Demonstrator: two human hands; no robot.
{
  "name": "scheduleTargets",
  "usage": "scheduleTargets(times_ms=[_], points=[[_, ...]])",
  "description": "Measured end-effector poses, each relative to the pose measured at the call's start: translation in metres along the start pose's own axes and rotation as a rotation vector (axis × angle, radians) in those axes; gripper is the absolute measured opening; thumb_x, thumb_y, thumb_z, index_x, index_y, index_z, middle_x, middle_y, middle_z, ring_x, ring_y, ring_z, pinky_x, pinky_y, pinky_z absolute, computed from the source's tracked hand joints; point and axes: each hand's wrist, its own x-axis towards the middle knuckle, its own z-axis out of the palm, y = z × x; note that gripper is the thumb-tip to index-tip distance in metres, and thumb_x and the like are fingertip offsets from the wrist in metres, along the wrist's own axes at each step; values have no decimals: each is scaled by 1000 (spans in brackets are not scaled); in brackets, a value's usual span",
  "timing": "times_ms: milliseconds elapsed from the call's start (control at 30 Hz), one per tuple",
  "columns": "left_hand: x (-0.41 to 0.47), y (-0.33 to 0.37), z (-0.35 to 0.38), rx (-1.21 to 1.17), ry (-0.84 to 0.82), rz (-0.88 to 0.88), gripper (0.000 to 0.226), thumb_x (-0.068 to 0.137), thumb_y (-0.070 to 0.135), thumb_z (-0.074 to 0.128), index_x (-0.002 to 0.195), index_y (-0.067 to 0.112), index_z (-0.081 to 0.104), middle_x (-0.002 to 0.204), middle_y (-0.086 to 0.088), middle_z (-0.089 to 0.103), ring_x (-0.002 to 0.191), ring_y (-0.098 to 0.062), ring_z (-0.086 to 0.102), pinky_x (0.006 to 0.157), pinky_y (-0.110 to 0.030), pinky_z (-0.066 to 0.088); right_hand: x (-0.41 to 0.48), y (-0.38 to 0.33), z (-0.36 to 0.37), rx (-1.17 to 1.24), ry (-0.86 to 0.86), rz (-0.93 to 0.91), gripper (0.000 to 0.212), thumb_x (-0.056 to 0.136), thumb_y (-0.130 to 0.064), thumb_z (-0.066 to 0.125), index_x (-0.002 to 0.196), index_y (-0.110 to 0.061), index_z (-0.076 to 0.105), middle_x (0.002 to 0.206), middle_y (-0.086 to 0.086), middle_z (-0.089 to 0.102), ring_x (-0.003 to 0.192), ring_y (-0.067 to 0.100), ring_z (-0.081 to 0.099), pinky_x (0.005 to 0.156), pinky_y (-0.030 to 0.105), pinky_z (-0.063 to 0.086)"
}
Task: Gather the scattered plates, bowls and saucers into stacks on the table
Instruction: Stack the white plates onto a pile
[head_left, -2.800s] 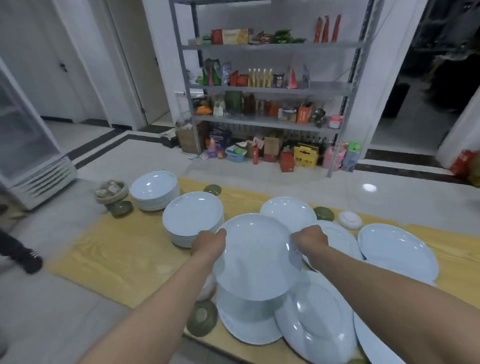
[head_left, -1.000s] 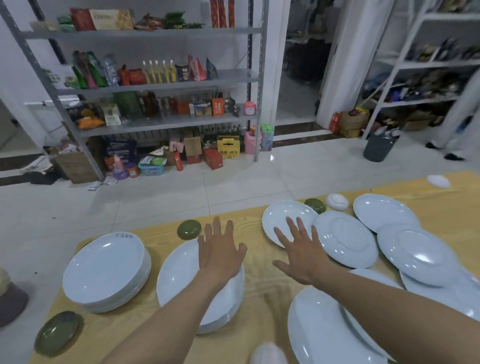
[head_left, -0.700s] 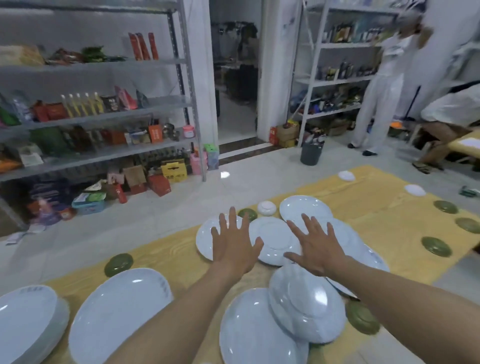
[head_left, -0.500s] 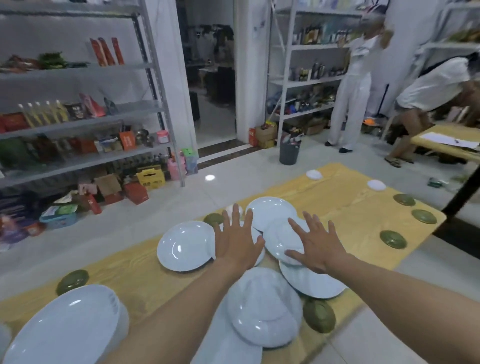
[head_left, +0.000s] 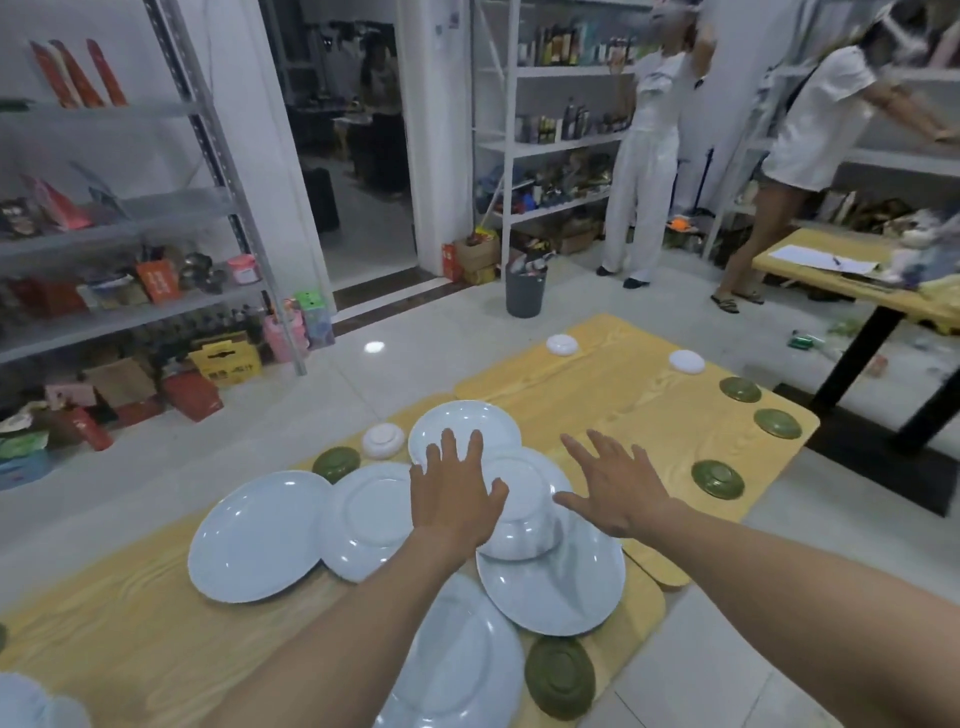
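Head view. Looks like a reach for the next pick: upturned plate (head_left: 530, 512) lying rim-down on a larger plate (head_left: 561, 592), mid-cluster on the table (head_left: 623, 405). Take it with one hand on each opposite rim and lift straight up before moving sideways, so as not to drag the larger plate toward the near edge. Flip it to match the stack's orientation before setting down. Land it flat and centred; expect sliding on the glaze. Leave the neighbours alone on the way: far plate (head_left: 467, 421) just behind, second upturned plate (head_left: 371, 519) just to the left, lying against the wide plate (head_left: 260, 535). Sort by kind: green saucers (head_left: 718, 478) and small white bowls (head_left: 686, 361) scattered well apart toward the far end, so separate stacks for those.

Hands: left hand (head_left: 454, 501) flat, fingers straight and splayed, over the upturned plate's left side; contact or hover, cannot tell. Right hand (head_left: 618, 488) also wide, fingers spread, just right of that plate above bare wood, touching nothing visible. Gripping nothing on either side.
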Motion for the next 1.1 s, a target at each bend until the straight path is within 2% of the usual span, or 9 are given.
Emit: scheduleTargets(times_ms=[100,167,233,433,533,700,833,900,1100], points=[[16,1,12,-200,-118,-172,50,95,48,40,132,17,48,130,-6,50,120,-28,47,92,-38,41,26,10,-5,645,-161,262,66,88,-52,62,141,-19,41,135,10,51,126,29,51,95,39,43],[34,-1,22,-450,-218,-344,36,94,43,43,106,13,60,109,-3,58,106,-27,53,83,-33,43,52,18,-5,1021,-236,420,47,87,-44,68,118,-12,55,115,9,59,109,30,61,90,42,48],[55,-5,35,-706,-265,-558,32,93,40,45,91,10,58,96,-5,59,93,-26,55,77,-31,45,81,30,2,1137,-235,473,43,88,-38,68,114,-5,59,109,11,62,101,30,64,95,47,47],[87,-14,97,-1002,-262,-1028,50,69,40,62,104,5,58,105,-12,64,100,-32,62,92,-39,53,160,48,53,1119,-371,502,55,85,-32,72,129,-5,53,113,8,58,103,28,58,89,43,46],[98,-13,125,-1025,-231,-1126,31,77,30,65,94,5,57,88,-8,62,95,-32,62,91,-39,53,190,52,78,1083,-438,472,58,83,-28,75,131,-5,51,119,8,59,104,28,56,86,40,46],[107,-6,145,-990,-193,-1208,24,82,26,65,88,7,52,84,-7,58,87,-30,59,79,-32,51,213,52,102,1037,-534,404,21,78,-11,78,79,-4,59,77,8,60,66,21,55,56,28,42],[109,-8,152,-947,-173,-1236,25,83,25,64,93,4,54,76,-4,54,82,-28,55,72,-29,44,221,50,109,1010,-539,379,21,74,-4,80,80,-1,61,74,9,59,69,23,55,57,30,42],[108,-8,152,-979,-145,-1263,26,80,23,65,95,4,56,79,-5,56,79,-27,56,72,-30,48,223,50,108,1012,-541,394,25,73,-5,81,91,3,65,86,12,65,79,27,62,62,31,48],[107,-5,118,-1025,-75,-1264,31,81,28,63,100,6,54,83,-6,57,87,-31,59,89,-39,54,218,45,81,1166,-487,406,40,67,-13,86,99,2,68,100,15,71,89,31,69,77,38,58]])
